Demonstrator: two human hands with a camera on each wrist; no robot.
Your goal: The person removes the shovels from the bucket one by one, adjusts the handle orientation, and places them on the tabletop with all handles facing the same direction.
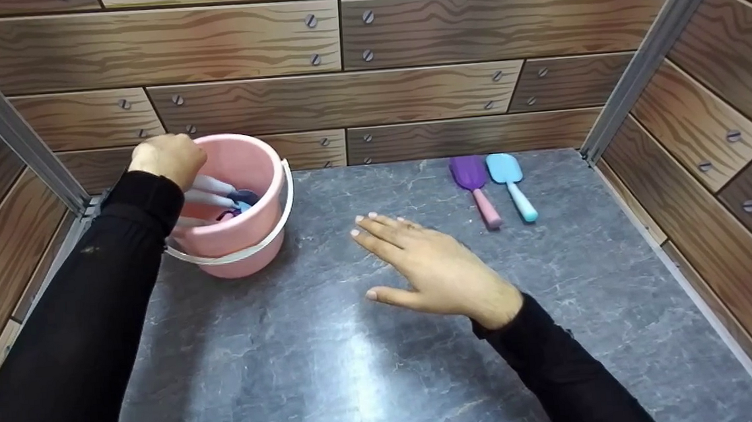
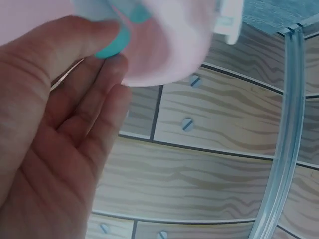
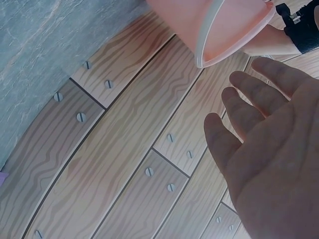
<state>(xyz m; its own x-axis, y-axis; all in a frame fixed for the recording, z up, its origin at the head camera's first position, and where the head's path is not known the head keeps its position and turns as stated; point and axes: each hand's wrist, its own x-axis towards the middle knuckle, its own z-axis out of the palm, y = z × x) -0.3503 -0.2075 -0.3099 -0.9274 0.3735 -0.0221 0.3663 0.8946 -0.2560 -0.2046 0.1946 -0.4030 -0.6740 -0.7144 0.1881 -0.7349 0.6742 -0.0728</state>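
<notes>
Bucket (image 1: 245, 235) at eleven holds tools (image 1: 214, 184), left hand (image 1: 167, 158) pinching one handle (image 2: 113, 46), straight-fingered right hand (image 1: 433, 266) empty, scoops (image 1: 468, 173) left out at one o'clock.

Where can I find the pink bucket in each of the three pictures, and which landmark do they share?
Head: the pink bucket is left of centre, whole but partly covered by the left hand.
Left wrist: at the top, left of centre, cut off by the edge.
Right wrist: at the top, right of centre, also cut off.
Shared landmark: the wood-patterned wall with slotted screws.
</notes>
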